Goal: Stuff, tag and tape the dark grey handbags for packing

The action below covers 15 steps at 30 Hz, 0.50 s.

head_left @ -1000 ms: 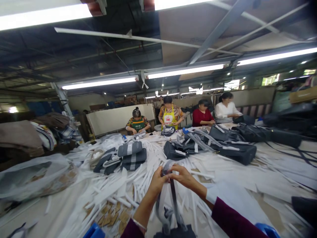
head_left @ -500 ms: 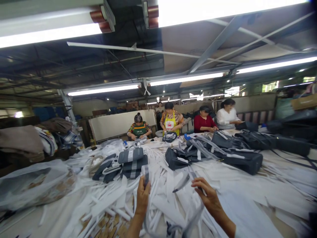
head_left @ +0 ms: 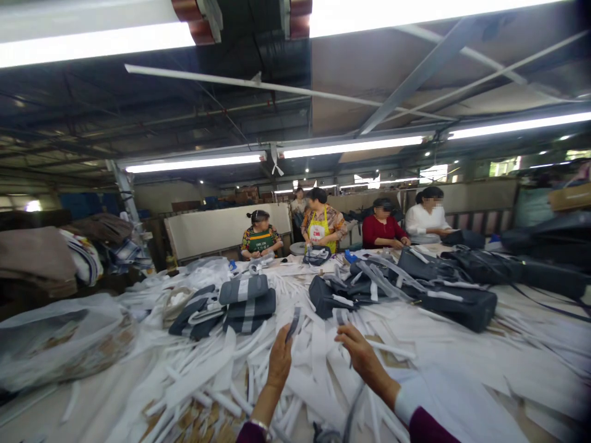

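Observation:
My left hand [head_left: 279, 360] is raised over the table, fingers closed on the end of a grey strap [head_left: 292, 323] that sticks up above it. My right hand [head_left: 362, 359] is beside it, fingers pinched on another grey strap end [head_left: 340, 318]; the strap runs down between my arms to the bottom edge [head_left: 349, 413]. Both hands hover above a spread of white paper strips [head_left: 305, 344] covering the table.
Folded grey-striped bags [head_left: 244, 296] lie beyond my hands. Dark bags [head_left: 443, 289] are piled at right centre. A clear plastic sack [head_left: 60, 341] lies at left. Several people work at the table's far end [head_left: 318, 224]. Fabric stacks [head_left: 41, 255] stand far left.
The hands parted from a joined grip, then drew nearer again. The view tilted upward, so the dark bag at the bottom edge dropped out of sight.

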{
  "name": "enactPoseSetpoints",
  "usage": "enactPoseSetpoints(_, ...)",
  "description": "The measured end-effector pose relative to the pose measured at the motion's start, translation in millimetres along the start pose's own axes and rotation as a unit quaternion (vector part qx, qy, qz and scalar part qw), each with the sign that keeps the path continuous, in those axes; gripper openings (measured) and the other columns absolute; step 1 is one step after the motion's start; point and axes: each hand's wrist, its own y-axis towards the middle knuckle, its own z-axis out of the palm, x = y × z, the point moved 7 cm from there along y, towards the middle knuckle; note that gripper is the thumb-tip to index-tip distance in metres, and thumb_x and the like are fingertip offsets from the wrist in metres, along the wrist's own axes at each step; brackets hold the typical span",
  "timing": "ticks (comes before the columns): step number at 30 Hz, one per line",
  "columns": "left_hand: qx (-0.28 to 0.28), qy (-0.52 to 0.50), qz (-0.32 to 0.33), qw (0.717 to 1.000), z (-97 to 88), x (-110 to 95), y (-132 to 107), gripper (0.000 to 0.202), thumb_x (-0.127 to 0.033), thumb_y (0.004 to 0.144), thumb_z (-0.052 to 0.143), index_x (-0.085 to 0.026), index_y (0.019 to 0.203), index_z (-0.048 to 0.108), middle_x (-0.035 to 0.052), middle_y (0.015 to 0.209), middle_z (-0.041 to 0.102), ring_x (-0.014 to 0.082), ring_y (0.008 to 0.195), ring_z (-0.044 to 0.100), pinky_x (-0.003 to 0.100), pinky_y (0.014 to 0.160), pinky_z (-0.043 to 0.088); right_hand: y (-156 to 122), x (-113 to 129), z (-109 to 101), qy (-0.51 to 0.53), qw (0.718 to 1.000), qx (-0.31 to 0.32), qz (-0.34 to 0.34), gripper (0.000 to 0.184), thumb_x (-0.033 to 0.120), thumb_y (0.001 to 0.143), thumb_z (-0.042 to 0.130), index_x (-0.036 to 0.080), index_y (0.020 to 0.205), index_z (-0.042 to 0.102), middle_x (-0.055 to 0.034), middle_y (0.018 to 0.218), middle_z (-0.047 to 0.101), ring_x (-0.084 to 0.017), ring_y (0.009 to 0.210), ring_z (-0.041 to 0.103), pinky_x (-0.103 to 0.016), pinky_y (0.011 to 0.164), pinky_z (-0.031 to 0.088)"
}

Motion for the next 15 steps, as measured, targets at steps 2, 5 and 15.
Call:
enactPoseSetpoints(2, -0.03, 0.13, -0.047, 0.99, -11.6, 10.4, -0.3, 0.047, -0.029, 0.086, 0.044, -0.016, 0.13, 0.05, 0.0169, 0.125, 0.057, 0.0325, 0.124, 0.046, 0.051, 0.105, 0.032, 1.1, -24.9, -1.5, -0.038, 0.995, -0.005, 0.096, 0.033, 0.023, 0.083, 0.049, 0.024, 0.112, 0.065, -0.0097, 0.127, 0.058, -0.031, 0.129, 0.041, -0.059, 0.107, 0.026)
enactPoseSetpoints(5, -0.082, 0.241, -0.116, 0.96, -37.5, 28.8, -21.5, 0.053, -0.03, 0.089, 0.04, -0.008, 0.136, 0.04, 0.023, 0.122, 0.054, 0.0353, 0.118, 0.047, 0.053, 0.099, 0.036, -21.1, -46.8, -15.2, -0.063, 0.981, -0.04, 0.18, 0.046, 0.031, 0.084, 0.048, 0.021, 0.129, 0.053, -0.0117, 0.143, 0.044, -0.03, 0.134, 0.034, -0.057, 0.109, 0.022)
enactPoseSetpoints(15, 0.103, 0.146, -0.127, 0.976, -26.9, 57.2, -217.7, 0.046, -0.033, 0.085, 0.039, -0.015, 0.125, 0.053, 0.0151, 0.123, 0.055, 0.0286, 0.121, 0.048, 0.048, 0.106, 0.036, -233.4, -42.1, 16.6, 0.078, 0.926, 0.056, 0.366, 0.046, 0.032, 0.071, 0.05, 0.019, 0.114, 0.063, -0.0125, 0.115, 0.062, -0.026, 0.097, 0.061, -0.045, 0.09, 0.048)
